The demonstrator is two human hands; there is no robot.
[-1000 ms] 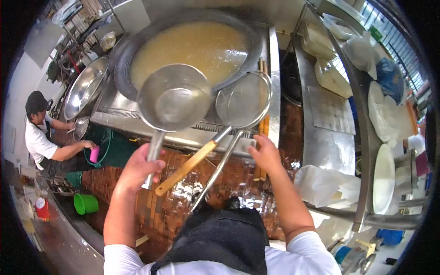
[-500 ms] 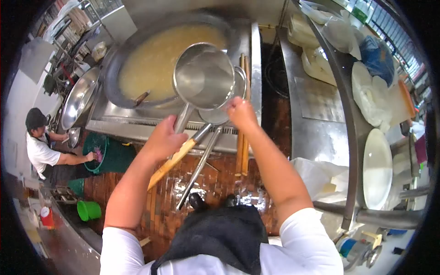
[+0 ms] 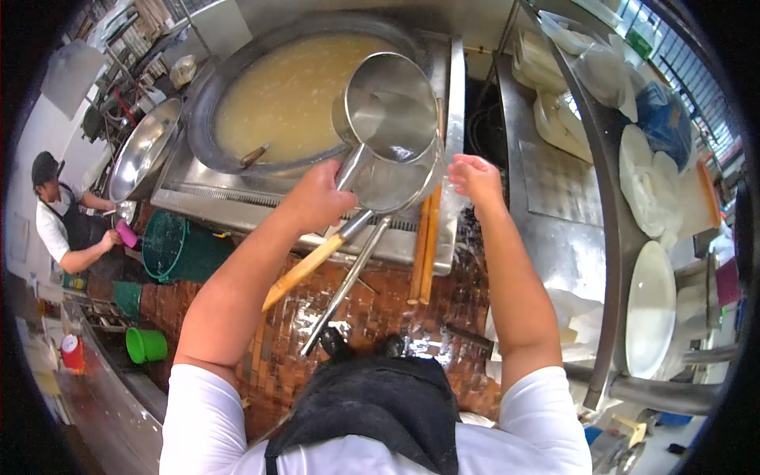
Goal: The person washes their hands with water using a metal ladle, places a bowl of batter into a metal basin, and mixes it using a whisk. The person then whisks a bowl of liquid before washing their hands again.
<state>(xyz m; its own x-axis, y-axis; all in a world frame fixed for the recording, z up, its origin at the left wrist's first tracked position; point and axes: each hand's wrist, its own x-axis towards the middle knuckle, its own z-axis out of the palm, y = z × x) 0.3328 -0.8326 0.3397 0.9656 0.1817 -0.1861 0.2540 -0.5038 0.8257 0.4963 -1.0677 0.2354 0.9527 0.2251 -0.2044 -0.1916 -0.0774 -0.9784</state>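
My left hand (image 3: pixel 321 196) is closed round the metal handle of a deep, pot-shaped steel ladle (image 3: pixel 380 99), which is tilted, its mouth facing up. Under it lies a second steel ladle (image 3: pixel 388 186) with a wooden handle (image 3: pixel 305 273). A long metal handle (image 3: pixel 348 285) also runs down from there; what it belongs to is hidden. Just right of the ladles, my right hand (image 3: pixel 475 178) is empty with its fingers apart. Water glints and splashes below it. Behind the ladles a wide wok (image 3: pixel 207 131) holds cloudy yellowish liquid (image 3: pixel 277 99).
Two wooden poles (image 3: pixel 423 249) lean on the stove's front edge (image 3: pixel 261 214). A steel counter (image 3: pixel 554 229) and shelf post stand at right. At left a co-worker (image 3: pixel 67 218) holds a pink cup beside a green bin (image 3: pixel 162 245). The tiled floor (image 3: pixel 309 317) is wet.
My right hand has moved right, off the ladle's rim, and its fingers have spread. The deep ladle and my left hand have shifted right. The co-worker has lifted the pink cup out of the bin.
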